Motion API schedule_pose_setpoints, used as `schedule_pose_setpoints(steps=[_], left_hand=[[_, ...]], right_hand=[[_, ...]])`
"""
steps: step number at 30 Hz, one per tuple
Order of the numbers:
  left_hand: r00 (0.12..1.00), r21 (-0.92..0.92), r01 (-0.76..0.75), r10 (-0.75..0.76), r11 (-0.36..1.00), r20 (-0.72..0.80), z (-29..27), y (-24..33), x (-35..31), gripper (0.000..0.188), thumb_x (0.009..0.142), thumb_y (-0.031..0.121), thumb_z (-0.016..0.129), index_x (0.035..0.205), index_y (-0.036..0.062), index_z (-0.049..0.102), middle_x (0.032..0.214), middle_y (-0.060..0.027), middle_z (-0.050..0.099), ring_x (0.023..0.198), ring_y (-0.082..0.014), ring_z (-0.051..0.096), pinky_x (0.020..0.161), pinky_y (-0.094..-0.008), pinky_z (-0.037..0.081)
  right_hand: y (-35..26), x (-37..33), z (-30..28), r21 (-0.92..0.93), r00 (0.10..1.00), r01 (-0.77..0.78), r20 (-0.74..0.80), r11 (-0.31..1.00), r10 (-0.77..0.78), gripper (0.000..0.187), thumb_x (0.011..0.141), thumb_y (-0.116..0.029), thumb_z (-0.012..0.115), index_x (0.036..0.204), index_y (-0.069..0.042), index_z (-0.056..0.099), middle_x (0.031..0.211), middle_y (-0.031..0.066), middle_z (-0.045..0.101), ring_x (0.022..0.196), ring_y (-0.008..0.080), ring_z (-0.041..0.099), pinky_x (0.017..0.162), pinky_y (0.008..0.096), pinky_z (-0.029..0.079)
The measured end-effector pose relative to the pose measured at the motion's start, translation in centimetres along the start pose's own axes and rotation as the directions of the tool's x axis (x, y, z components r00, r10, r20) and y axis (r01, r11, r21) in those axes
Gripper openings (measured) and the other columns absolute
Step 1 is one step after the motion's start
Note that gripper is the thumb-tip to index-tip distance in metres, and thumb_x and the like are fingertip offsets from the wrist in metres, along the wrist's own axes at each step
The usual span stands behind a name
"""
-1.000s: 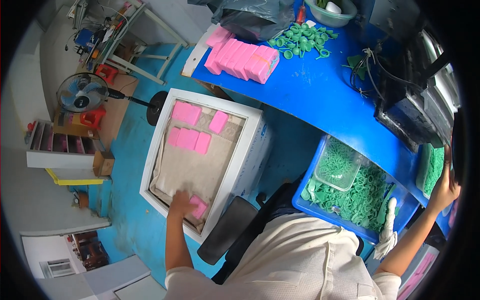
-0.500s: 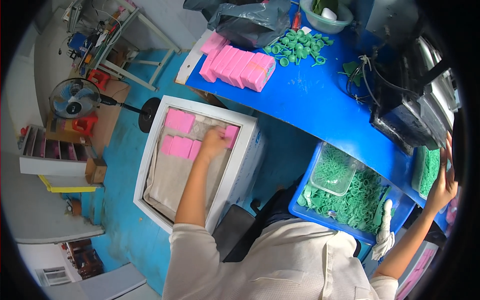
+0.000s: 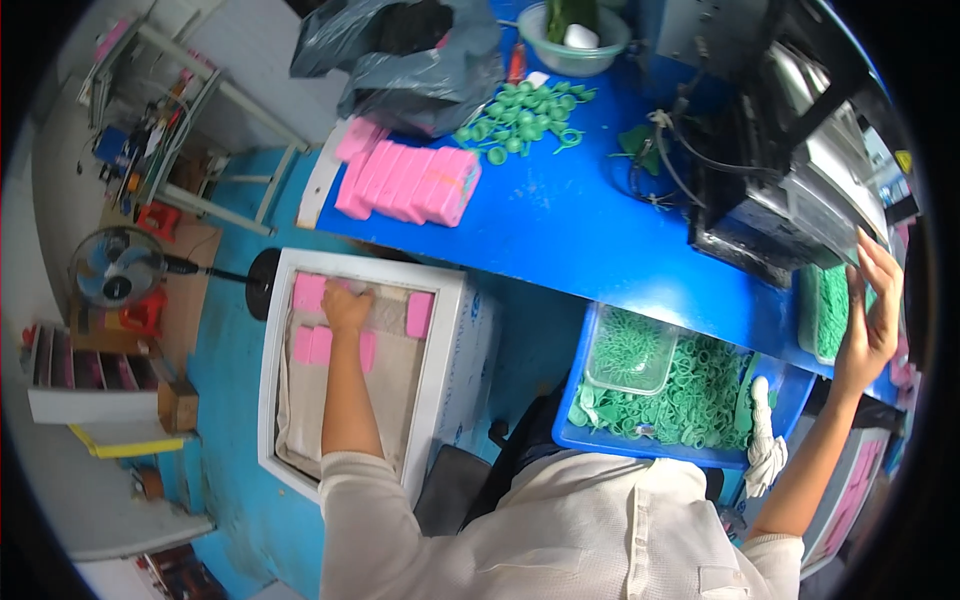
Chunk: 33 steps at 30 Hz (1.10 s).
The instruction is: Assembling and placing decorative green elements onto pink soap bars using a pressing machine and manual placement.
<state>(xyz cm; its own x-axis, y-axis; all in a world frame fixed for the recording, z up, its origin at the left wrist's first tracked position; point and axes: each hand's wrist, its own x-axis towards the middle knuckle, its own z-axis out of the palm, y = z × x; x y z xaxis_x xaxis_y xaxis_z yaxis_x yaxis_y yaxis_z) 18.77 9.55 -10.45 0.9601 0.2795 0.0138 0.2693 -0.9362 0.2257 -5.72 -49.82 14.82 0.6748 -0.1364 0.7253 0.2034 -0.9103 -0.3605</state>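
My left hand (image 3: pixel 347 308) reaches down into a white open-topped box (image 3: pixel 448 350) on the floor. Its fingers curl over a pink foam block (image 3: pixel 308 290) at the box's far end. More pink blocks lie beside it: one to the right (image 3: pixel 420 313) and a row (image 3: pixel 312 345) just under my wrist. My right hand (image 3: pixel 872 312) is raised at the far right with fingers spread. It rests against a clear container of green rings (image 3: pixel 825 312) beside a black machine (image 3: pixel 790 190).
On the blue table (image 3: pixel 570 230) are a stack of pink blocks (image 3: pixel 410 182), loose green rings (image 3: pixel 520 110), a grey plastic bag (image 3: pixel 415 60) and a green bowl (image 3: pixel 575 35). A blue bin (image 3: pixel 590 440) of green rings sits before me. A fan (image 3: pixel 115 268) and shelves stand left.
My left hand has carried a pink block from the box's near end up to its far end, shifting from far right to far left. My right hand has stayed put.
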Motion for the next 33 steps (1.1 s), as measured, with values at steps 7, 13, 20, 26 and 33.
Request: schedule_pose_setpoints(steps=[7, 13, 20, 26, 33], left_hand=[[0.997, 0.165, 0.056, -0.046, 0.985, -0.064, -2.3, 1.4, -0.2, 0.074, 0.064, 0.032, 0.078, 0.117, -0.0089, 0.046, 0.115, -0.0244, 0.054, 0.112, -0.0395, 0.049, 0.101, -0.0452, 0.037], [0.998, 0.148, 0.047, -0.053, 0.988, 0.037, -0.7, -0.4, 1.2, 0.075, 0.065, 0.038, 0.077, 0.116, -0.0081, 0.047, 0.117, -0.0248, 0.054, 0.114, -0.0403, 0.048, 0.100, -0.0443, 0.038], [0.995, 0.102, -0.056, 0.046, 0.993, 0.094, -1.5, -1.6, 0.2, 0.067, 0.065, 0.039, 0.077, 0.111, -0.0042, 0.055, 0.112, -0.0236, 0.057, 0.108, -0.0386, 0.053, 0.098, -0.0449, 0.039], [0.967, -0.182, -0.238, 0.215, 0.954, -0.139, -4.0, 2.6, -6.4, 0.048, 0.065, 0.025, 0.078, 0.101, -0.0010, 0.057, 0.095, -0.0157, 0.059, 0.091, -0.0323, 0.056, 0.084, -0.0400, 0.044], [0.544, -0.582, -0.756, 0.781, 0.298, -0.308, -12.5, 22.3, -25.3, 0.038, 0.068, 0.004, 0.074, 0.102, 0.0058, 0.055, 0.099, -0.0076, 0.062, 0.086, -0.0224, 0.059, 0.077, -0.0337, 0.045]], right_hand=[[-1.3, 0.5, -0.1, -0.068, 0.998, 0.026, -0.052, 0.997, -0.029, 0.026, 0.080, 0.010, 0.062, 0.105, 0.001, 0.064, 0.113, 0.0141, 0.063, 0.108, 0.0240, 0.057, 0.096, 0.0341, 0.041], [-2.1, 0.9, 0.3, -0.089, 0.993, 0.019, -0.118, 0.996, -0.030, 0.024, 0.075, 0.008, 0.067, 0.098, -0.001, 0.066, 0.106, 0.0102, 0.067, 0.102, 0.0240, 0.059, 0.092, 0.0350, 0.044], [-3.5, 1.0, -0.4, -0.235, 0.992, 0.081, -0.077, 0.969, -0.102, 0.028, 0.073, 0.001, 0.070, 0.101, -0.002, 0.064, 0.108, 0.0112, 0.066, 0.101, 0.0308, 0.059, 0.093, 0.0407, 0.042], [-5.9, -2.6, -1.5, -0.070, 0.982, 0.160, -0.092, 0.985, -0.166, 0.022, 0.074, 0.000, 0.065, 0.096, -0.002, 0.063, 0.100, 0.0144, 0.066, 0.092, 0.0310, 0.060, 0.088, 0.0458, 0.045], [-9.5, -9.7, 3.7, 0.451, 0.778, -0.523, 0.600, 0.723, 0.188, 0.038, 0.083, -0.027, 0.071, 0.101, -0.001, 0.051, 0.116, 0.0241, 0.057, 0.092, 0.0378, 0.059, 0.084, 0.0406, 0.047]])
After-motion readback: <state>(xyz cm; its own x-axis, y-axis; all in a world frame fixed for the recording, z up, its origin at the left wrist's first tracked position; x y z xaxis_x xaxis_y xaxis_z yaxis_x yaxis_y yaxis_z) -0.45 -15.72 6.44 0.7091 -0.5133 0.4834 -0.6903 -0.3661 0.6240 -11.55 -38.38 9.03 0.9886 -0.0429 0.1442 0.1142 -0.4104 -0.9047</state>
